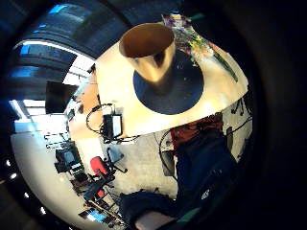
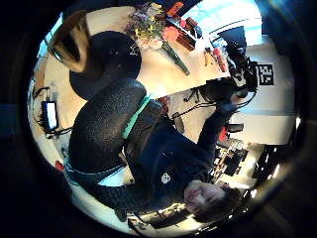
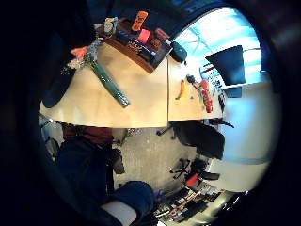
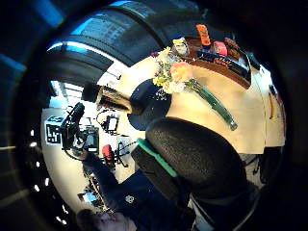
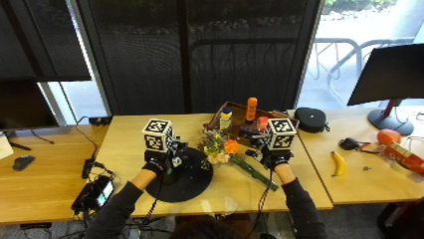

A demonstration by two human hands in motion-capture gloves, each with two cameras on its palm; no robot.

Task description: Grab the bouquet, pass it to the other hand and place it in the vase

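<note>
Fingers of neither the left hand point(image 5: 158, 162) nor the right hand point(image 5: 275, 158) can be told apart or together; bouquet point(image 5: 228, 154) lies unheld on the surface point(image 5: 132, 144) between them, beside the vase point(image 1: 149, 55) on its dark mat point(image 5: 189, 181); pickup, handover and placement all remain.

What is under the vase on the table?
The vase stands on a round dark mat on the wooden table. Its inside looks empty; the mat's part beneath it is covered.

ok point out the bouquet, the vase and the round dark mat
bouquet point(image 5: 222, 149), outside view, on the flower heads
vase point(image 1: 148, 50), left little finger side palm view, on its wall
round dark mat point(image 5: 192, 181), outside view, on its bare near part
</note>
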